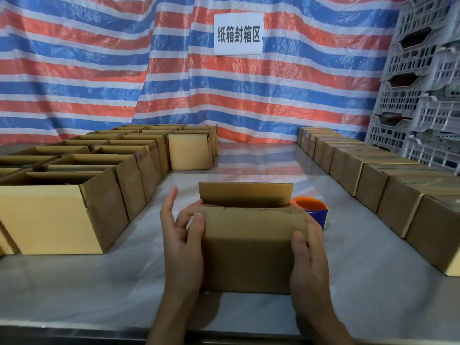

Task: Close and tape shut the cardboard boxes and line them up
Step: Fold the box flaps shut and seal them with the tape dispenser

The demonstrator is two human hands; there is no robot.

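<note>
A small brown cardboard box (249, 257) is sitting at lower centre of the frame on the pale table (119, 282), between the two hands. Its top is standing partly open: the far flap is rising upright, the near flap is leaning inward with a rough, ragged edge, and a dark gap is showing between them. The left hand (181, 235) is gripping the box's left end, thumb pressing on the front face by the flap's fold, middle fingers curling round the corner, index finger pointing up free. The right hand (308, 260) is clamping the right end, thumb lying on the front face, fingers wrapping round the side. A white sign (239, 33) is hanging at upper centre on the red, white and blue striped tarpaulin (87, 58), reading 纸箱封箱区. A handwritten mark is showing on the side of one box at left, too small to read. Open boxes (62, 195) are crowding the left of the frame in rows, and closed boxes (373, 180) are lining the right side. A tape roll (314, 209), orange and blue, is peeking out just behind the held box's right end, partly hidden by it and the right fingers. Grey plastic crates (418, 83) are stacking up at upper right.
</note>
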